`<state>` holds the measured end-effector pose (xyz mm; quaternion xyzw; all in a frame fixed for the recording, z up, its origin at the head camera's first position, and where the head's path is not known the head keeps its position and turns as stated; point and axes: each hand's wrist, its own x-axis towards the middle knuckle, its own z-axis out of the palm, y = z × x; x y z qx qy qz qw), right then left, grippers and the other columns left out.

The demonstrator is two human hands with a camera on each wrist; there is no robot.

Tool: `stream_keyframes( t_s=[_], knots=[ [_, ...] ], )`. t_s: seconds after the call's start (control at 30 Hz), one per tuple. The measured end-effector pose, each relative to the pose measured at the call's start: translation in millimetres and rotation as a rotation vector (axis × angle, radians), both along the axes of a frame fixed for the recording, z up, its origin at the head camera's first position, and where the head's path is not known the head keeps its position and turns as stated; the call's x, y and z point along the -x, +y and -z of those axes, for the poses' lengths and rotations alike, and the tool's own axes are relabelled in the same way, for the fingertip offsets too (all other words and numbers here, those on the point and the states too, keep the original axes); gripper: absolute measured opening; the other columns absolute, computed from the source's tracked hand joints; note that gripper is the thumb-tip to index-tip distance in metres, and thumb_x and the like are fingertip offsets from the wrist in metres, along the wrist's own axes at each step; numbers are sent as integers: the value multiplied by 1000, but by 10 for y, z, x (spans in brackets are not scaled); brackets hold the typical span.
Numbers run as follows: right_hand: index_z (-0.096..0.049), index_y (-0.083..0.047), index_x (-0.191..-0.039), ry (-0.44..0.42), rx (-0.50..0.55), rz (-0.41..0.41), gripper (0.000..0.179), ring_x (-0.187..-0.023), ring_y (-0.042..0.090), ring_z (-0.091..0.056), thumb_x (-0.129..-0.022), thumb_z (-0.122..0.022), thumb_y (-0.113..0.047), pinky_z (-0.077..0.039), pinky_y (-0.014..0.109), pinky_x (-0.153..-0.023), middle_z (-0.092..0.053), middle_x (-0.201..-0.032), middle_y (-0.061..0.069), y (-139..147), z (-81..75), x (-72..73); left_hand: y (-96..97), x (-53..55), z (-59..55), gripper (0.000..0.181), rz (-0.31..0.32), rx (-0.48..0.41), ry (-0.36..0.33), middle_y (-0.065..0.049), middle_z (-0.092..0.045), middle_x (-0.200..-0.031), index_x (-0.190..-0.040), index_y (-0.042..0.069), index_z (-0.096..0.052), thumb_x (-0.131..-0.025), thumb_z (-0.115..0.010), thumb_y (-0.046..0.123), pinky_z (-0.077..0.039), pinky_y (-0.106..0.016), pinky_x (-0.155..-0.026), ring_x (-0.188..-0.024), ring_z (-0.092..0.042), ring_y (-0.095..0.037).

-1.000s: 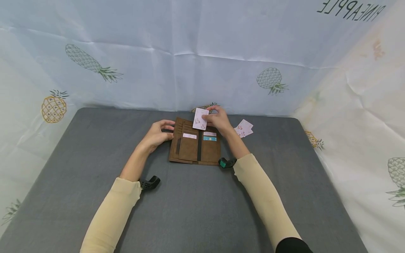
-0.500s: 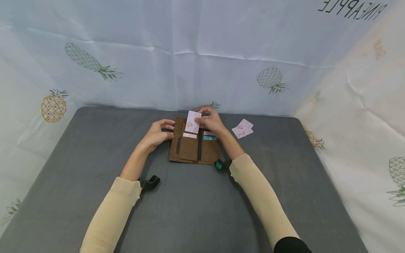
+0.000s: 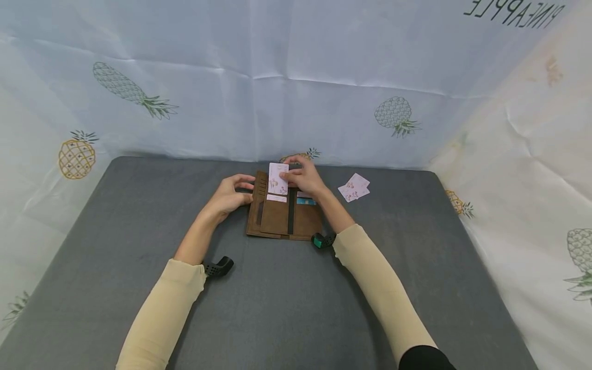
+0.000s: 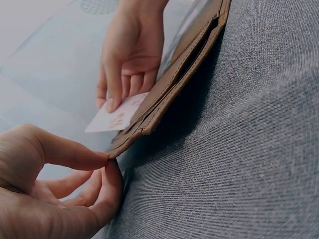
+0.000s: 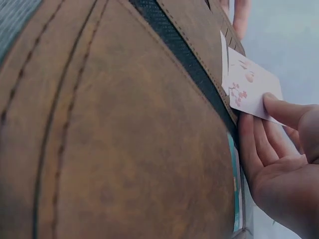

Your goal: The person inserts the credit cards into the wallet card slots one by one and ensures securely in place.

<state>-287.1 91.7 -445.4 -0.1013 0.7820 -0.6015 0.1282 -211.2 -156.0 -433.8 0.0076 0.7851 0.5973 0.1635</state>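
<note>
A brown leather wallet [image 3: 276, 216] lies spread open on the grey table. My left hand [image 3: 231, 195] pinches its left edge between thumb and fingers, as the left wrist view shows up close. My right hand [image 3: 302, 177] pinches a pink floral card [image 3: 277, 180] by its right edge. That card stands over the top of the wallet's left inner panel, its lower edge right at the slots. Another pink card [image 3: 276, 198] peeks out of a slot just below it. On the right panel a blue card [image 3: 306, 201] shows in a slot, with a pink strip above it.
Loose pink floral cards [image 3: 354, 188] lie overlapped on the table to the right of the wallet. The grey tabletop [image 3: 273, 298] reaches back to a white pineapple-print curtain [image 3: 277, 113]. Both wrists wear dark camera straps.
My right hand has carried the pink card leftward and slightly down, from over the wallet's middle to the left panel's slots. The left hand stays at the wallet's edge.
</note>
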Motion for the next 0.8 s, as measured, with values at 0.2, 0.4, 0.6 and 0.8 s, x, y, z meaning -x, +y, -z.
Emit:
stream_keyframes(
  t_s=[0.2,0.4,0.6,0.8],
  knots=[
    [-59,-5,-137,29,-50,-20,35,-93,20,-78,-105,-72,-9,-64,28,-78,-77,-121,32,-32,-7,-9,6,1,5,66,-2,-8,-2,-29,-52,-152,-162,4,-46,-98,-60,-10,-53,-25,-86,-130,-66,-44],
    [-57,-2,-134,44,-92,-43,35,-81,13,-74,-103,-73,-7,-64,29,-80,-80,-99,22,-5,-1,-21,-4,-6,7,66,-2,-14,9,-29,-52,-151,-161,2,-46,-98,-60,-11,-53,-24,-85,-128,-66,-44],
    [-63,0,-129,135,-191,-66,34,-82,21,-73,-101,-77,-13,-58,32,-81,-73,-86,8,35,2,-23,-8,-4,6,66,-4,-10,5,-29,-52,-151,-161,2,-46,-98,-59,-12,-53,-24,-85,-130,-65,-45],
    [-72,2,-122,199,-299,-91,33,-106,35,-74,-98,-82,-18,-61,43,-92,-74,-114,21,89,8,-31,1,-4,-3,66,-4,-14,-1,-28,-51,-152,-162,3,-46,-98,-60,-11,-53,-25,-86,-132,-65,-44]
  ],
)
